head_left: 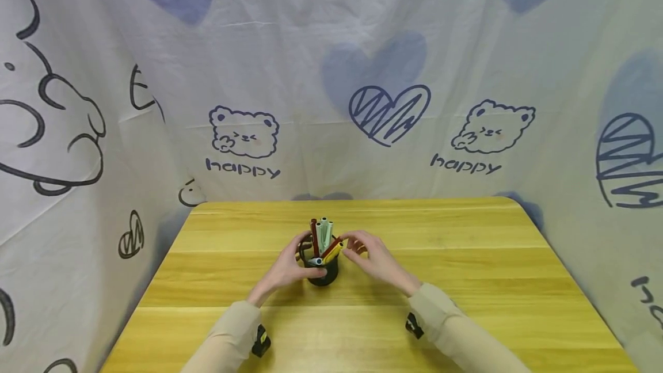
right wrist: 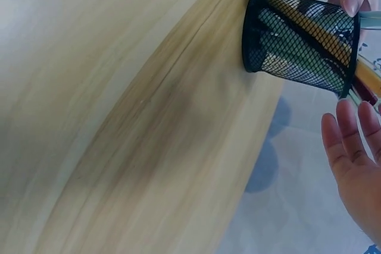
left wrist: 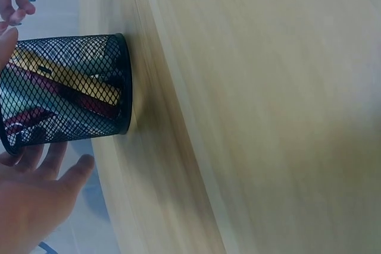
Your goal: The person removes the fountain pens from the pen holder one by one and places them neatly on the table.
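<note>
A black mesh pen holder [head_left: 322, 276] stands upright on the table with several pens in it. Dark red pens [head_left: 314, 238], pale green pens [head_left: 324, 235] and a yellow pen [head_left: 333, 253] rise above its rim. My left hand [head_left: 289, 266] grips the holder near the rim, thumb at the front and fingers round the left side. The right hand [head_left: 375, 258] is just right of the holder, its fingers bent loosely beside the leaning red and yellow pens. In the right wrist view its fingers [right wrist: 350, 138] are spread next to the pen ends; the thumb is out of view there.
The wooden table [head_left: 466, 281] reaches back to a white curtain [head_left: 311, 160] printed with hearts and bears. More curtain hangs at both sides. A black wrist device [head_left: 260, 341] sits under the left sleeve, another [head_left: 414, 325] under the right.
</note>
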### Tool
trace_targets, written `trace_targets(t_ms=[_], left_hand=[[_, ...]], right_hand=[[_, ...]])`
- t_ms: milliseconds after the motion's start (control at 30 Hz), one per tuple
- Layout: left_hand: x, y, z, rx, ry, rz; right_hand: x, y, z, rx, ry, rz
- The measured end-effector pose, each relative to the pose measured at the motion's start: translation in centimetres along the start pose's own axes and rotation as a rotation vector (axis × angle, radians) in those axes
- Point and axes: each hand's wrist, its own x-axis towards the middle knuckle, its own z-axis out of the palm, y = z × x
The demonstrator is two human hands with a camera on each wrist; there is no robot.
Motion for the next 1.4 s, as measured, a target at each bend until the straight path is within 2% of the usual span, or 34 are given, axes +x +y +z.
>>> trace_targets(t_ms=[300, 467, 700, 867, 1100, 1400], left_hand=[[0.3, -0.6, -0.3, -0.098, -0.059, 0.050], [0.2, -0.6, -0.3, -0.126, -0.072, 0.046], [0.3, -0.5, -0.3, -0.150, -0.070, 0.049], [0.4, -0.6, -0.3, -0.153, -0.070, 0.058], [0.4, -0.5, -0.4, -0.099, -0.077, 0.049], [0.3, -0.5, -0.2, -0.083, -0.073, 0.038]], right_hand=[[0.8, -0.5, 0.3, -0.018, -0.014, -0.028], [1.0, -0.8, 0.3, -0.027, -0.038, -0.027], [1.2, -0.8, 0.5, -0.030, -0.052, 0.028], [1.2, -0.7, 0.5, -0.024, -0.026, 0.023], [1.0, -0.7, 0.6, 0.032, 0.003, 0.008], [0.8, -0.7, 0.7, 0.091, 0.118, 0.018]])
